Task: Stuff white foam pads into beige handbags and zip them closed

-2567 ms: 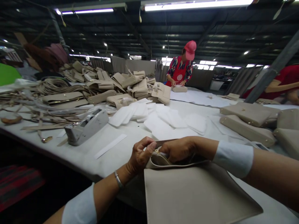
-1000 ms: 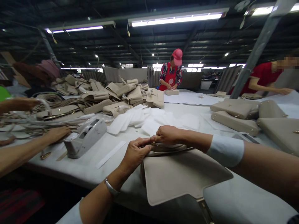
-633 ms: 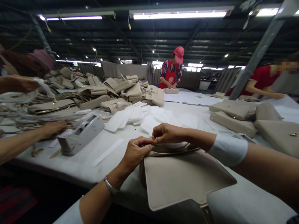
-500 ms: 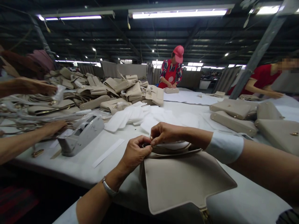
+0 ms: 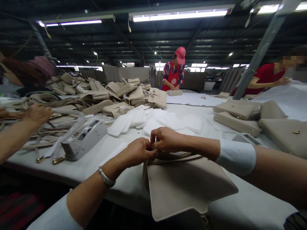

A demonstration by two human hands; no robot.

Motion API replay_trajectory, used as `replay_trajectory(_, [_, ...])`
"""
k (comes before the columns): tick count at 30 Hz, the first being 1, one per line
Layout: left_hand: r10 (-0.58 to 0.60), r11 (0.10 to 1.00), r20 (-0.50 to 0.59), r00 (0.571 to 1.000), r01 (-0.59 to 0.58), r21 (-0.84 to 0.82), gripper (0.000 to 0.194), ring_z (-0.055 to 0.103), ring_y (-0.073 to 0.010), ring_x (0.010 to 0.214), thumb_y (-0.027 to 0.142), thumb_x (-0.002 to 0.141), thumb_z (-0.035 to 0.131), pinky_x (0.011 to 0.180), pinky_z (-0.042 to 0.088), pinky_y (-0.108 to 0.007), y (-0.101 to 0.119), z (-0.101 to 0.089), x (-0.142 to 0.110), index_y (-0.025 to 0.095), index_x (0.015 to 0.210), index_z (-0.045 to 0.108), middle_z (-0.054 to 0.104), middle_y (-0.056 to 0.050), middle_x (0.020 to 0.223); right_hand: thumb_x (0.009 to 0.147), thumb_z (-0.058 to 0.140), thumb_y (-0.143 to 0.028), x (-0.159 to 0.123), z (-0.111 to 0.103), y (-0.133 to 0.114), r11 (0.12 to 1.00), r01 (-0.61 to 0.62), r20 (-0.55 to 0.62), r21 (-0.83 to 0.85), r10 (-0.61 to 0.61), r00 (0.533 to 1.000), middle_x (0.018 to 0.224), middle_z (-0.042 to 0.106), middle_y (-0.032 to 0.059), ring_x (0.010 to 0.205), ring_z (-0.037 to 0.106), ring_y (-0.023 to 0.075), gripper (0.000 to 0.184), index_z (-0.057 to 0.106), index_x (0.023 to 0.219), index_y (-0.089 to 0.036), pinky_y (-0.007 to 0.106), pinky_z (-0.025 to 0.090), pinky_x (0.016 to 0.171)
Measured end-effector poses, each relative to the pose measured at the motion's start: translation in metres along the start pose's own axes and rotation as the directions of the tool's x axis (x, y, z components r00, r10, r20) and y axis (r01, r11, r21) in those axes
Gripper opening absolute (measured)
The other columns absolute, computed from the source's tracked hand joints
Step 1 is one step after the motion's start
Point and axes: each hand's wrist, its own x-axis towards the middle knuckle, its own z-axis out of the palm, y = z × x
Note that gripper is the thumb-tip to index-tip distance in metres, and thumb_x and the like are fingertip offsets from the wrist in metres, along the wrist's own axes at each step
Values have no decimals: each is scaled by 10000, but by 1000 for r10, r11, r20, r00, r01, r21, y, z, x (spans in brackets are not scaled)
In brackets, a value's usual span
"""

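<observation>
Beige bag (image 5: pixel 189 187) is set at near edge of tabletop (image 5: pixel 261 198); its top corner is pinched by left hand (image 5: pixel 137 151), thumb forward, and right hand (image 5: pixel 166 139), arched over; exact part held is hidden; clasp (image 5: pixel 206 220) is cut off below

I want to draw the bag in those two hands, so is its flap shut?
No, the flap of the bag hangs open toward the camera.

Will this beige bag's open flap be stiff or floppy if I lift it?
The flap looks fairly stiff, spreading smooth without deep creases. It'd probably swing as one panel, being folded open. Its gold fitting might slightly weight the tip.
</observation>
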Motion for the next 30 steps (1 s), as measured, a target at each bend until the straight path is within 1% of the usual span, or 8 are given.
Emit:
replay_trajectory(2, [15,997,19,1000,-17,79,255,472,-129,561,388,701,606,524,318,-224,6,-1,0,146,635,648,559,5,550,604,617,-214,-1,3,0,993,10,-52,-120,-16,999,785,649,17,681,560,146,245,661,845,-196,208,333,513])
replay_trajectory(4, [28,979,17,999,-30,201,267,452,-121,551,369,719,585,529,300,-226,14,-3,-1,150,568,600,526,6,530,598,611,-238,-3,6,3,987,-39,-74,-154,28,997,796,654,7,710,561,156,224,663,814,-215,216,328,516])
replay_trajectory(6, [21,949,16,1000,-25,314,285,440,-116,548,353,732,569,522,273,-230,23,-4,-2,153,529,565,500,6,515,619,577,-231,-7,8,7,988,-105,-83,-117,95,992,758,650,-7,690,557,146,167,656,766,-217,217,328,517])
replay_trajectory(9, [-16,915,18,1000,8,402,278,439,-115,540,356,738,563,504,234,-238,33,-4,-4,161,541,581,507,4,512,623,545,-186,-15,6,10,990,-142,-78,-25,140,987,681,629,-15,650,549,130,140,642,723,-201,212,332,518])
replay_trajectory(15, [-10,907,0,1000,9,422,219,454,-121,527,316,721,569,485,219,-239,41,-3,-10,183,559,633,532,2,502,576,518,-107,-26,2,15,939,-177,15,295,181,983,465,508,-37,474,500,102,133,599,664,-166,195,338,450])
replay_trajectory(20, [14,907,-19,1000,-5,420,194,485,-131,541,330,715,589,493,240,-239,40,-2,-12,198,620,696,604,-7,559,571,520,-114,-37,2,29,782,-311,121,541,294,948,369,449,-63,333,382,72,104,548,658,-162,174,246,341])
replay_trajectory(23, [3,894,2,1000,-3,447,204,473,-132,525,337,714,581,496,247,-244,41,-2,-11,202,609,693,590,-4,538,567,529,-125,-45,1,38,719,-348,145,602,330,933,357,455,-63,303,346,67,123,550,681,-166,170,218,321])
replay_trajectory(30, [-6,872,16,1000,-2,489,221,472,-144,523,354,715,559,502,260,-255,41,-2,-11,207,604,682,579,-7,533,547,544,-113,-62,-3,51,663,-369,157,652,358,921,390,467,-59,331,377,74,155,543,694,-162,176,256,340])
